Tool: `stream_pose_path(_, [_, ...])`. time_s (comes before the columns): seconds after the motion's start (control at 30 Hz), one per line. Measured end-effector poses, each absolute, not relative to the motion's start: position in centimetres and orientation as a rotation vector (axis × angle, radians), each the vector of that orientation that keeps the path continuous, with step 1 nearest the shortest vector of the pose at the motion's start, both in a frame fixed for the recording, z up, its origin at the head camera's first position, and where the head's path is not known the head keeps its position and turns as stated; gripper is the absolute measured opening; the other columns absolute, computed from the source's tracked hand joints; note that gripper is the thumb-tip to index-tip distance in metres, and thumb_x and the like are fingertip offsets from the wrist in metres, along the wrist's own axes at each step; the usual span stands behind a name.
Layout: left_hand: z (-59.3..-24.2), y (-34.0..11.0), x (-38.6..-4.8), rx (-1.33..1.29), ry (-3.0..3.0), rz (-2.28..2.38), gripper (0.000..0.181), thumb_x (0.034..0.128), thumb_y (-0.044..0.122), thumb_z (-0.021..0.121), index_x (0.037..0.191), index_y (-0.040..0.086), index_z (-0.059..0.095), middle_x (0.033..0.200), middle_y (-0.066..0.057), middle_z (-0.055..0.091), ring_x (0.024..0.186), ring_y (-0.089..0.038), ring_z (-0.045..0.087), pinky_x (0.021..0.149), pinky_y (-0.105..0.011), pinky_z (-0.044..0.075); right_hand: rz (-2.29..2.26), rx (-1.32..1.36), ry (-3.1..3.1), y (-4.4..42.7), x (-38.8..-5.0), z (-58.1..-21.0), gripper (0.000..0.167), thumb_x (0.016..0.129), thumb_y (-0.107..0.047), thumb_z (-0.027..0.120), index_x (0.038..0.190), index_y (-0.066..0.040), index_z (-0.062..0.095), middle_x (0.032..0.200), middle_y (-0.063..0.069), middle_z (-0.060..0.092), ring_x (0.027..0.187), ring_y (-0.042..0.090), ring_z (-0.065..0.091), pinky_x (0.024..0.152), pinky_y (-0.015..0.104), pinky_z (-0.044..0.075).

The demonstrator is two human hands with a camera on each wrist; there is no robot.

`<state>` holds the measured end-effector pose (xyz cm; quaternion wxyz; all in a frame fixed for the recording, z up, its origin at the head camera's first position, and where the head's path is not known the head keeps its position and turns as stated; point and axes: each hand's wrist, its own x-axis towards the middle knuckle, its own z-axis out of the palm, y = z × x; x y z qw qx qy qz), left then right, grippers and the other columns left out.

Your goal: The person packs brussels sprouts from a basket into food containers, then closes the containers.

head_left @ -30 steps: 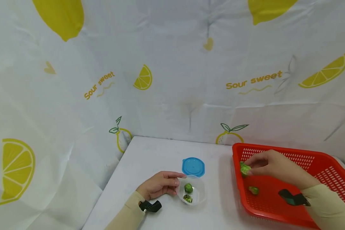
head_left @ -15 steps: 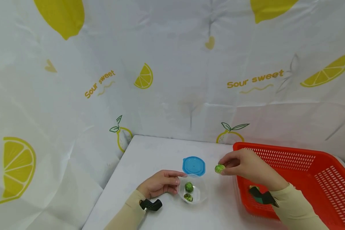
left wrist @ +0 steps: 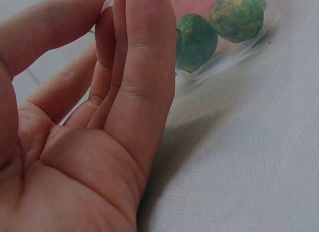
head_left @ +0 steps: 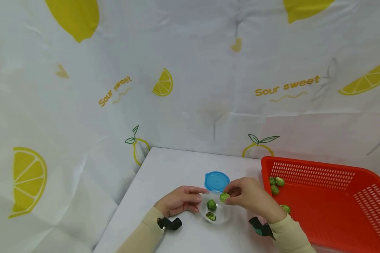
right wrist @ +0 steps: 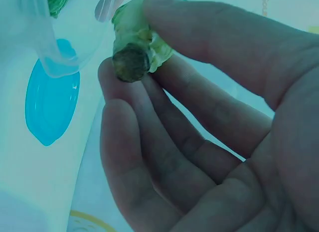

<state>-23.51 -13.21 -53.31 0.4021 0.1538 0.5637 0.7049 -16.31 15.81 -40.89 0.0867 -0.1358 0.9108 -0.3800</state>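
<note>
Right hand (head_left: 248,197): grip narrowed, thumb and fingertips pinching round pale-green Brussels sprout (head_left: 223,197) at right-hand rim of clear plastic bowl (head_left: 222,216). Left hand (head_left: 179,201): grip nearly closed, pinching bowl's left rim. Two darker green round sprouts (head_left: 211,205) inside bowl; flat blue plastic lid (head_left: 216,180) just behind on white counter (head_left: 177,167).

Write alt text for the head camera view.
A right hand pinches a Brussels sprout at a clear bowl containing two others; the left hand holds the bowl. Behind it lies a blue lid; to the right, a red basket with more sprouts.
</note>
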Motion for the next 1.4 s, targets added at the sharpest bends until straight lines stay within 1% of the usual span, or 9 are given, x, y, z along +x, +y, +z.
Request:
stream_pose_path(0.33, [-53.3,-13.1,-23.6,0.408,1.418,1.787,0.046,0.1066,0.011,0.066,0.152,0.006,0.061,0.093,0.002,0.071,0.082,-0.009,0.069,0.081,-0.026,0.065,-1.035,-0.352,2.702,14.5,-15.9,-41.0,0.019,0.083,-0.018,0.095,0.097,-0.017,0.082,0.086,-0.005,0.071,0.081,0.014,0.062,0.067,0.023,0.057])
stream_pose_path(0.5, [-53.5,-13.1,-23.8,0.402,1.417,1.792,0.045,0.1073,0.008,0.064,0.152,0.006,0.061,0.093,0.001,0.072,0.082,-0.009,0.070,0.081,-0.026,0.065,-0.992,-0.340,2.702,14.3,-16.0,-41.3,0.019,0.082,-0.017,0.095,0.095,-0.016,0.082,0.085,-0.005,0.071,0.081,0.014,0.062,0.068,0.025,0.058])
stream_pose_path(0.7, [-53.4,-13.1,-23.5,0.397,1.431,1.780,0.045,0.1068,0.010,0.065,0.152,0.007,0.062,0.092,0.001,0.071,0.082,-0.010,0.069,0.081,-0.026,0.065,-0.940,-0.308,2.744,13.8,-16.2,-41.5,0.018,0.080,-0.014,0.096,0.092,-0.015,0.082,0.084,-0.004,0.069,0.081,0.015,0.060,0.067,0.026,0.057])
stream_pose_path(0.8, [-53.3,-13.1,-23.5,0.395,1.430,1.779,0.045,0.1065,0.011,0.066,0.151,0.007,0.063,0.092,0.001,0.071,0.082,-0.010,0.069,0.082,-0.026,0.065,-0.921,-0.279,2.765,13.5,-16.3,-41.5,0.019,0.080,-0.011,0.096,0.093,-0.013,0.082,0.085,-0.003,0.070,0.081,0.015,0.060,0.068,0.028,0.058])
stream_pose_path(1.0, [-53.4,-13.1,-23.5,0.403,1.415,1.785,0.046,0.1065,0.010,0.065,0.152,0.007,0.062,0.092,0.000,0.072,0.082,-0.010,0.069,0.081,-0.026,0.066,-0.880,-0.261,2.799,13.1,-16.3,-41.3,0.018,0.083,-0.007,0.093,0.097,-0.011,0.083,0.090,0.002,0.073,0.083,0.016,0.061,0.073,0.032,0.062])
stream_pose_path(1.2, [-53.4,-13.1,-23.6,0.416,1.427,1.781,0.047,0.1056,0.011,0.067,0.152,0.007,0.062,0.093,0.000,0.071,0.083,-0.010,0.069,0.081,-0.027,0.065,-0.837,-0.289,2.811,14.1,-16.1,-40.2,0.017,0.084,-0.014,0.093,0.097,-0.015,0.082,0.088,-0.004,0.071,0.084,0.014,0.061,0.072,0.030,0.060])
stream_pose_path(1.4, [-53.3,-13.1,-23.6,0.413,1.439,1.774,0.048,0.1047,0.012,0.069,0.152,0.007,0.062,0.093,-0.001,0.071,0.083,-0.011,0.069,0.082,-0.027,0.065,-0.808,-0.327,2.846,16.7,-15.9,-38.3,0.017,0.089,-0.021,0.090,0.103,-0.016,0.082,0.090,-0.005,0.072,0.083,0.012,0.063,0.069,0.028,0.058])
